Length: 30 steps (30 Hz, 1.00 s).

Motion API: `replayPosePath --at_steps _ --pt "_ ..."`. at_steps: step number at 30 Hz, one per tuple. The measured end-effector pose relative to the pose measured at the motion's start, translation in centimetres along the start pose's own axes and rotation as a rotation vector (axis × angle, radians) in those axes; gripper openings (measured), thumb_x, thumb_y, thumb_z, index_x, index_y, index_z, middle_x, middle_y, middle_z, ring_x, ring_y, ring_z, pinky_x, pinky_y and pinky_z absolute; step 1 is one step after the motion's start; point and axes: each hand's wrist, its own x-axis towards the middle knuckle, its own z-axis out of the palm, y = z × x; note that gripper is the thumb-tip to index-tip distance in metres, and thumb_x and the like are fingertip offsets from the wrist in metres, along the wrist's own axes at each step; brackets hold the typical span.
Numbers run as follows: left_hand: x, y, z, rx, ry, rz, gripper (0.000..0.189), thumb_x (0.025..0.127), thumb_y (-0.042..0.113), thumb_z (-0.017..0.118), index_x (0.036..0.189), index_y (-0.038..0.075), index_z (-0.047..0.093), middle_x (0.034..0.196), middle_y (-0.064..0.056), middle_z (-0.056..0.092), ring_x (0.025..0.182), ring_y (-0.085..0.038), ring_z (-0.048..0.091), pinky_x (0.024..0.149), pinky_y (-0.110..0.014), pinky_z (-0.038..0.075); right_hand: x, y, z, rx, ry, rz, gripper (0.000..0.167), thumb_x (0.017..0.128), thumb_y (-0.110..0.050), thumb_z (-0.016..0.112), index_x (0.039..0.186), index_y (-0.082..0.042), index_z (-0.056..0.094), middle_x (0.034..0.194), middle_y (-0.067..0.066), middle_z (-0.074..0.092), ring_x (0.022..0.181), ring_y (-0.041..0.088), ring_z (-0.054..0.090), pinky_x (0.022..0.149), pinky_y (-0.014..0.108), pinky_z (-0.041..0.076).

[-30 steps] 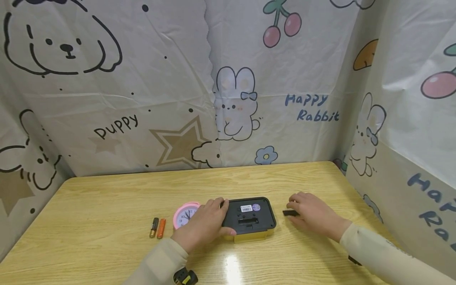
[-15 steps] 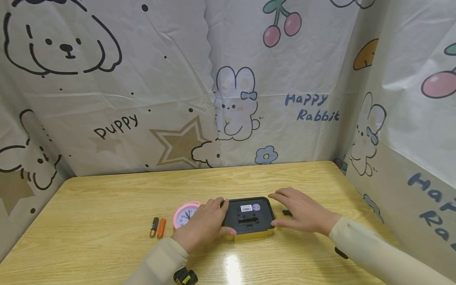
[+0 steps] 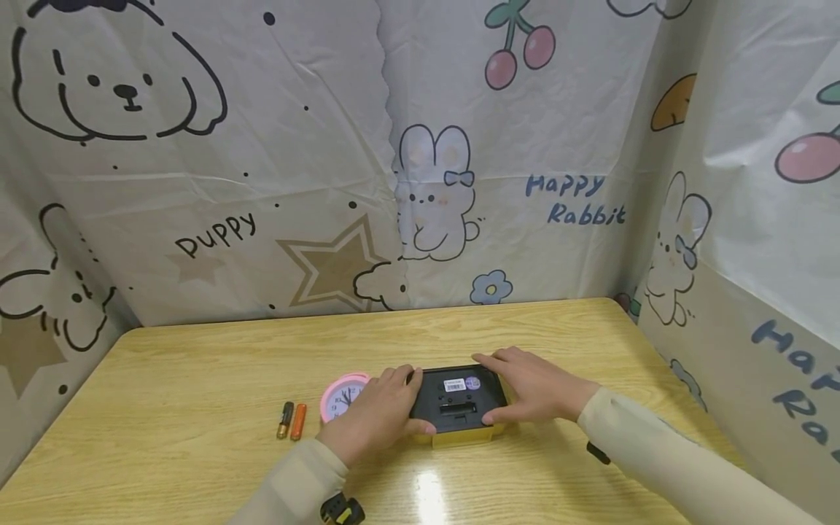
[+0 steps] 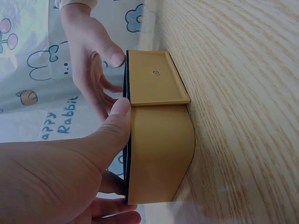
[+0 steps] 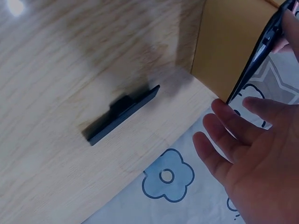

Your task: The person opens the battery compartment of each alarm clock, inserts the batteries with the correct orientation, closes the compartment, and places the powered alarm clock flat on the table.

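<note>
A yellow box-shaped device point(image 3: 462, 438) lies with its black back panel point(image 3: 429, 390) facing up. The panel has a label and an uncovered battery slot point(image 3: 457, 409). My left hand point(image 3: 377, 415) grips its left end, thumb at the near edge and fingers over the far edge. My right hand point(image 3: 541, 383) spans the right end with loosely extended fingers; in the right wrist view a fingertip is right at a corner. A small black battery cover point(image 5: 124, 116) with a tab lies on the table, hidden behind the right hand in the head view.
Left of the device sit a pink round clock point(image 3: 343, 397), partly hidden by the left hand, a black-and-copper battery point(image 3: 285, 420) and an orange battery point(image 3: 298, 422). The wooden table point(image 3: 197, 379) ends at a printed cloth backdrop point(image 3: 315, 160).
My right hand has let go of the black battery cover, leaving it on the table, and moved left onto the device's right end. My left hand stays in place.
</note>
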Motion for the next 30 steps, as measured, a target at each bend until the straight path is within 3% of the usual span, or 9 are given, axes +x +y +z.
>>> replayPosePath --at_steps 8,18,30 --pt "-0.3 0.0 -0.1 -0.011 0.002 -0.001 0.093 0.085 0.06 0.068 0.152 0.0 0.042 0.153 -0.021 0.046 0.138 -0.035 0.048 0.112 -0.05 0.043 0.9 -0.5 -0.5 0.028 -0.07 0.022 0.111 0.068 -0.072 0.08 0.152 -0.008 0.045 0.138 0.011 0.057 0.122 0.024 0.054 0.106 0.047 0.047" --pt "-0.4 -0.1 -0.1 -0.007 0.011 0.014 0.093 0.085 0.059 0.068 0.151 -0.001 0.044 0.152 -0.021 0.047 0.136 -0.036 0.049 0.11 -0.051 0.044 1.1 -0.9 -0.8 0.062 -0.119 0.067 0.116 0.062 -0.062 0.09 0.152 -0.005 0.044 0.139 0.013 0.054 0.122 0.024 0.051 0.108 0.046 0.045" --pt "-0.2 -0.1 -0.1 0.038 0.03 0.018 0.094 0.085 0.062 0.067 0.151 -0.001 0.044 0.151 -0.02 0.049 0.138 -0.035 0.048 0.111 -0.051 0.043 1.2 -0.7 -0.7 0.085 -0.106 0.076 0.119 0.057 -0.059 0.093 0.151 -0.003 0.045 0.136 0.014 0.055 0.118 0.022 0.053 0.108 0.045 0.047"
